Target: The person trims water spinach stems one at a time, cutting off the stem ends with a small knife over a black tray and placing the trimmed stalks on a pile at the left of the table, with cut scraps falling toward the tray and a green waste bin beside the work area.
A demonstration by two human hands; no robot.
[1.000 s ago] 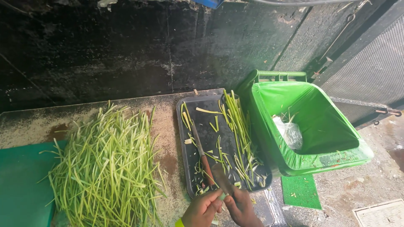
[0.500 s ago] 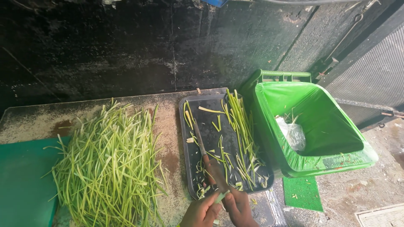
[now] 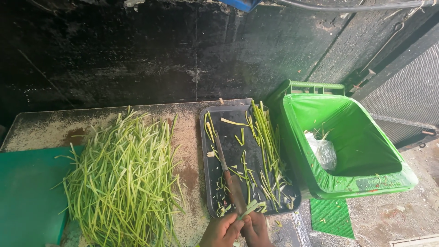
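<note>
Both hands, left point(image 3: 222, 232) and right point(image 3: 257, 230), closed on a pale-green stalk piece point(image 3: 249, 209) above the black rectangular tray point(image 3: 206, 176); the long knife point(image 3: 227, 173) apparently right-held. Trimming should stay over the tray.

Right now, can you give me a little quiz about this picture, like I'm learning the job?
1. True or false: the bin stands left of the tray.
2. What lies along the tray, its handle toward the hands?
3. Which holds more stalks? A) the pile on the table B) the tray C) the bin

Key:
1. False, it stands right of the tray.
2. A knife; the left hand and right hand pinch a stalk piece beside it.
3. A.
</note>
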